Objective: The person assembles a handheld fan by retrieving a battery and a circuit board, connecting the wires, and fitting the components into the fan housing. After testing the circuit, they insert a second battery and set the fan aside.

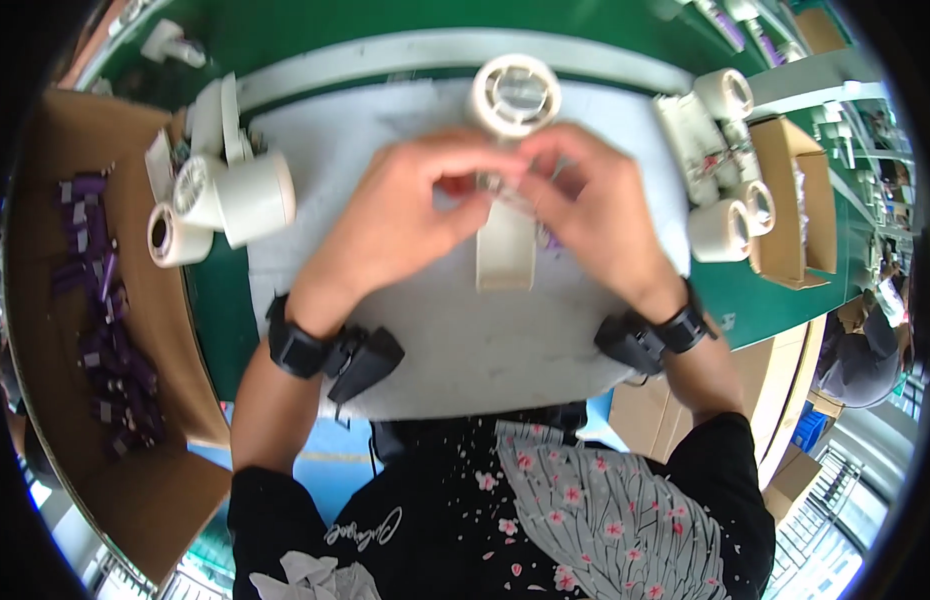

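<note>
A white device [505, 250] with a round, grille-like head and an open, trough-shaped handle lies in front of me, its handle pointing toward me. Over the place where head and handle meet, my left hand [400, 215] and my right hand [600, 205] come together with fingers pinched. Between the fingertips is a small metallic-looking part [490, 182], too blurred to name. A bit of purple [548, 240] shows beside the handle, partly behind my right hand. Motion smears the fingertips, so the exact grip of each hand is hard to make out.
A grey mat [435, 350] covers the green bench. More white devices stand at the left [255, 200] and right [720, 230]. A large cardboard box [165, 480] at the left holds several purple cylinders [115, 350]. A smaller carton [780, 250] stands at the right.
</note>
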Available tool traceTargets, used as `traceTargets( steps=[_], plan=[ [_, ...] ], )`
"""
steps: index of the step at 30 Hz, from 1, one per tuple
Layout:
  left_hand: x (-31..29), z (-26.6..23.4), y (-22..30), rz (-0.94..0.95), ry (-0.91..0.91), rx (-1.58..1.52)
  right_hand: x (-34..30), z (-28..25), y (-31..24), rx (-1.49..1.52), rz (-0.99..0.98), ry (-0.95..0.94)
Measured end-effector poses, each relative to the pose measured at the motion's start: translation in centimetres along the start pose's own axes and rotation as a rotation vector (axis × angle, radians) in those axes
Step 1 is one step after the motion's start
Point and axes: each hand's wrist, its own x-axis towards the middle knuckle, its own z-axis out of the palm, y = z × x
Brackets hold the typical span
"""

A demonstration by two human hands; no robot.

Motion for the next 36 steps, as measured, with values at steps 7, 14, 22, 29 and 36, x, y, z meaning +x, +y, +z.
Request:
traceTargets(
  steps=[7,14,22,29,36],
  plan=[
    [-0.3,0.4,0.3,-0.11,0.037,-0.04,0.1,-1.5,-0.9,0.021,-0.014,-0.187],
    [0.0,0.7,-0.5,-0.019,0.221,-0.026,0.3,-1.9,-0.9,-0.077,-0.105,-0.108],
    [-0.2,-0.9,-1.8,-0.107,0.222,-0.009,-0.3,-2.8,0.0,-0.35,-0.401,-0.086],
    [-0.2,-0.4,-1.7,-0.102,0.244,-0.044,-0.8,-3.3,-0.8,-0.523,-0.402,-0.159],
    [0.1,0.1,-0.8,-0.09,0.23,0.002,-1.8,-3.0,-1.2,-0.595,-0.383,-0.114]
  ],
)
